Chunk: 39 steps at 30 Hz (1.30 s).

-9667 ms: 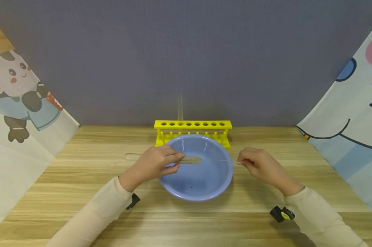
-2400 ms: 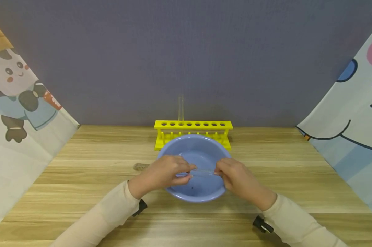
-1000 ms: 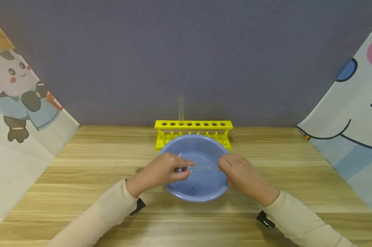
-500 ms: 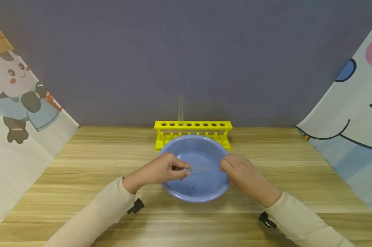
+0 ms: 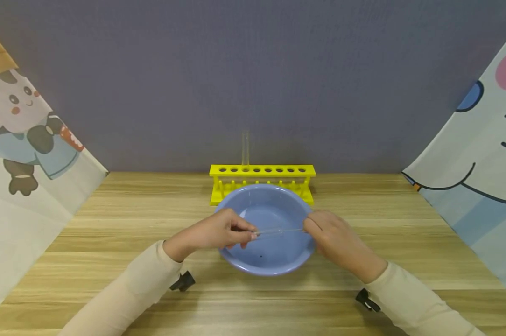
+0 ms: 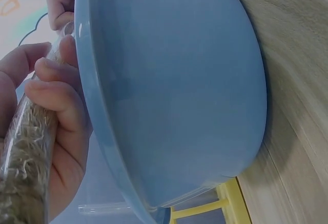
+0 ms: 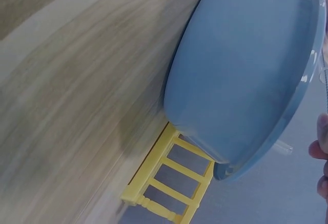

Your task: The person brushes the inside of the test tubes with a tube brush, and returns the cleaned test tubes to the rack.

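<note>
Over the blue basin (image 5: pixel 274 270), my left hand (image 5: pixel 221 229) holds a clear test tube (image 5: pixel 270 232) lying sideways, its mouth toward the right. Inside it is a test tube brush; its brown bristles (image 6: pixel 25 157) fill the tube behind my left fingers in the left wrist view, while the head view hides them behind the hand. From the tube's mouth a thin twisted wire handle (image 5: pixel 294 229) runs to my right hand (image 5: pixel 334 240), which pinches it above the basin's right rim. Only the right fingertips (image 7: pixel 322 137) show at the right wrist view's edge.
A yellow test tube rack (image 5: pixel 261 170) stands behind the basin, with one clear tube (image 5: pixel 245 149) upright in it. The wooden table (image 5: pixel 253 308) ends at a grey partition (image 5: pixel 253 79), with printed cloths (image 5: pixel 38 126) at the sides.
The bristles stood at the tube's mouth 9.7 s ago and at its far left end 2.4 s ago. Since then my right hand has drawn the wire slightly rightward; more wire shows.
</note>
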{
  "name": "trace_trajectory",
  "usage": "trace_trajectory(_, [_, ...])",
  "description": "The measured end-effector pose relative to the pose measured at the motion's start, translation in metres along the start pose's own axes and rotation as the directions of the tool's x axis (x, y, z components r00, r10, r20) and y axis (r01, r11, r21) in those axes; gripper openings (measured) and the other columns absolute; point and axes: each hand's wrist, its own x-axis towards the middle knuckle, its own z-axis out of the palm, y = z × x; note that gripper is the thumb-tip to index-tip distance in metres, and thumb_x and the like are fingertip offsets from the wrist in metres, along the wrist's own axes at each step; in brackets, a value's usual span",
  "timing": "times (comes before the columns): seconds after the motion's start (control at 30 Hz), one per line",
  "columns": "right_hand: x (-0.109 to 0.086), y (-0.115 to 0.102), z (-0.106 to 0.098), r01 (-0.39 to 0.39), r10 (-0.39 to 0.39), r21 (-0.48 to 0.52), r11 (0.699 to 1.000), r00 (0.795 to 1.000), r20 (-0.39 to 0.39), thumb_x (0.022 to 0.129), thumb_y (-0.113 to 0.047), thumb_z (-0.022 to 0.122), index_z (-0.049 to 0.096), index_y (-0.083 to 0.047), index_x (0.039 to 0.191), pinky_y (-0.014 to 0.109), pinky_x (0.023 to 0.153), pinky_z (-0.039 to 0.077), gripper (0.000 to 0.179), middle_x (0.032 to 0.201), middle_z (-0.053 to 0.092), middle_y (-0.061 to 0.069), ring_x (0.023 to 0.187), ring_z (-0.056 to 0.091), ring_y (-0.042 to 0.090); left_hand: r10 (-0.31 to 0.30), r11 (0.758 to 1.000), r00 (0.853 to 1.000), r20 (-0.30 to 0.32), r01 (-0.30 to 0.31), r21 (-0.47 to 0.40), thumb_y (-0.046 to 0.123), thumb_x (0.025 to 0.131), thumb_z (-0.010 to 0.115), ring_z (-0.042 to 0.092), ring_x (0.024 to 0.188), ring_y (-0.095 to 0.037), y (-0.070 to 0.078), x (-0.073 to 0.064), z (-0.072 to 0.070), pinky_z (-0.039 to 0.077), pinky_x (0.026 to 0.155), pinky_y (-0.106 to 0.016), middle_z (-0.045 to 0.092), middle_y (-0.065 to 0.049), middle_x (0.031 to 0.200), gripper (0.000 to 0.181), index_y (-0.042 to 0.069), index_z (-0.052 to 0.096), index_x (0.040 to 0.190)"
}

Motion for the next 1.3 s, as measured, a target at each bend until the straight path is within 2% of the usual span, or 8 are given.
trace_trajectory(0.13, [-0.001,0.001,0.0,0.001,-0.001,0.0,1.0,1.0,0.001,0.053,0.016,0.063,0.052,-0.004,0.078,0.034,0.065,0.05,0.035,0.079,0.053,0.006,0.073,0.055,0.023,-0.022,1.0,1.0,0.005,0.022,-0.008,0.018,0.093,0.06,0.032,0.042,-0.009,0.0,0.0,-0.001,0.026,0.041,-0.02,0.068,-0.006,0.084,0.025,0.009,0.07,0.072])
trace_trajectory(0.4, [-0.004,0.005,-0.001,0.008,-0.008,0.005,1.0,1.0,-0.013,0.059,0.013,0.05,0.051,-0.004,0.078,0.034,0.063,0.049,0.025,0.078,0.052,0.005,0.071,0.054,0.022,-0.029,1.0,1.0,0.005,0.029,-0.009,0.02,0.093,0.06,0.033,0.043,-0.009,-0.003,-0.001,-0.001,0.026,0.04,-0.02,0.056,0.002,0.062,0.025,0.004,0.072,0.078])
trace_trajectory(0.53, [-0.006,0.006,-0.002,0.003,-0.003,0.009,1.0,1.0,-0.008,0.061,0.012,0.048,0.05,-0.004,0.078,0.034,0.062,0.049,0.024,0.077,0.051,0.004,0.07,0.054,0.022,0.011,1.0,1.0,0.0,-0.011,0.019,0.02,0.093,0.06,0.035,0.043,-0.008,-0.005,-0.001,0.0,0.027,0.04,-0.019,0.056,0.004,0.062,0.022,0.01,0.071,0.077])
trace_trajectory(0.73, [-0.009,0.008,-0.003,-0.018,0.018,0.024,1.0,1.0,0.01,0.063,0.014,0.046,0.05,-0.005,0.079,0.034,0.064,0.05,0.025,0.078,0.053,0.004,0.071,0.054,0.021,0.057,0.997,0.998,-0.009,-0.057,0.048,0.014,0.093,0.058,0.035,0.043,-0.007,-0.007,-0.001,0.0,0.028,0.041,-0.018,0.065,0.002,0.076,0.021,0.009,0.072,0.078])
trace_trajectory(0.87, [-0.01,0.01,-0.004,-0.026,0.026,0.029,0.999,1.0,0.013,0.067,0.012,0.041,0.051,-0.005,0.079,0.033,0.064,0.05,0.023,0.079,0.053,0.003,0.071,0.054,0.02,0.067,0.996,0.998,-0.021,-0.066,0.063,0.01,0.092,0.058,0.036,0.043,-0.006,-0.007,-0.003,-0.001,0.029,0.041,-0.018,0.065,-0.003,0.074,0.019,0.005,0.072,0.081])
trace_trajectory(0.97, [-0.01,0.01,-0.005,-0.027,0.026,0.033,0.999,1.0,0.014,0.068,0.012,0.046,0.051,-0.005,0.08,0.033,0.063,0.05,0.021,0.078,0.054,0.003,0.071,0.053,0.019,0.066,0.995,0.997,-0.029,-0.064,0.07,0.009,0.091,0.057,0.038,0.045,-0.005,-0.008,-0.005,-0.001,0.032,0.042,-0.017,0.064,-0.004,0.072,0.017,0.004,0.073,0.086])
trace_trajectory(1.17, [-0.011,0.013,-0.004,-0.017,0.017,0.029,0.999,1.0,-0.005,0.078,0.001,0.053,0.051,-0.005,0.08,0.031,0.06,0.048,0.006,0.077,0.052,0.004,0.068,0.051,0.019,0.07,0.995,0.997,-0.038,-0.066,0.08,0.01,0.091,0.058,0.037,0.046,-0.004,-0.01,-0.006,-0.002,0.032,0.044,-0.017,0.056,0.003,0.063,0.016,0.004,0.073,0.093])
trace_trajectory(1.3, [-0.012,0.014,-0.005,-0.011,0.012,0.028,1.0,1.0,-0.023,0.075,-0.001,0.054,0.05,-0.005,0.079,0.03,0.057,0.046,0.006,0.074,0.048,0.002,0.065,0.048,0.018,0.079,0.992,0.996,-0.041,-0.075,0.103,0.012,0.091,0.059,0.035,0.045,-0.004,-0.009,-0.007,-0.003,0.031,0.043,-0.017,0.055,0.007,0.063,0.015,0.007,0.073,0.088])
